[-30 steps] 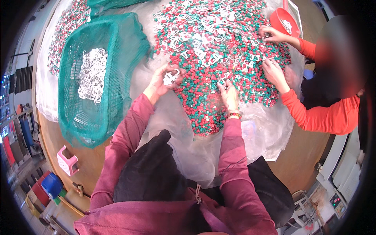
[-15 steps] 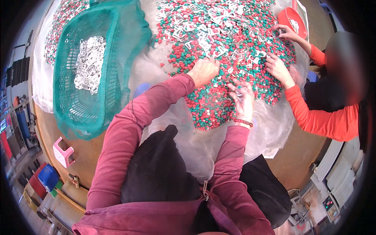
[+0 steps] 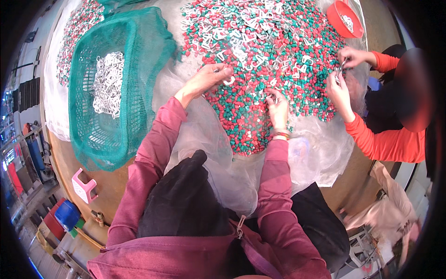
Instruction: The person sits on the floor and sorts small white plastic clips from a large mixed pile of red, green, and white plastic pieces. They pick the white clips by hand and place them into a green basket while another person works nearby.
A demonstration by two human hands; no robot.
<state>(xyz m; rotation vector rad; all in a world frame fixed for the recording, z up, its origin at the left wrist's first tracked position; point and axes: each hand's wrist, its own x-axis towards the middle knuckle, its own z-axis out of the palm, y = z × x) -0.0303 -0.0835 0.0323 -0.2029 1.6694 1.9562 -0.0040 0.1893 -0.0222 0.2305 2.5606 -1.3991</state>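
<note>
My left hand (image 3: 204,80) is raised over the left edge of a spread pile of small red and green pieces (image 3: 246,123). Thumb and fingers pinch a small white hook-shaped clip (image 3: 229,81) at its tips. To the right, my right hand (image 3: 278,110) hovers low over the same pile, its fingers curled together. Whatever is between them is too small to make out. Many more white clips (image 3: 253,22) lie scattered on the pile's far part.
Left of the pile stands a green basket (image 3: 125,135) draped in green netting, with white clips (image 3: 109,83) inside. A co-worker's hands (image 3: 341,88) meet at the pile's right edge, near a red bowl (image 3: 335,18). A pink stool (image 3: 84,187) and another person (image 3: 390,204) are lower down.
My left hand has moved left, off the pile's middle, with a white clip now visible in it. My right hand shifted slightly left. The co-worker's hands came together; another person appeared lower right.
</note>
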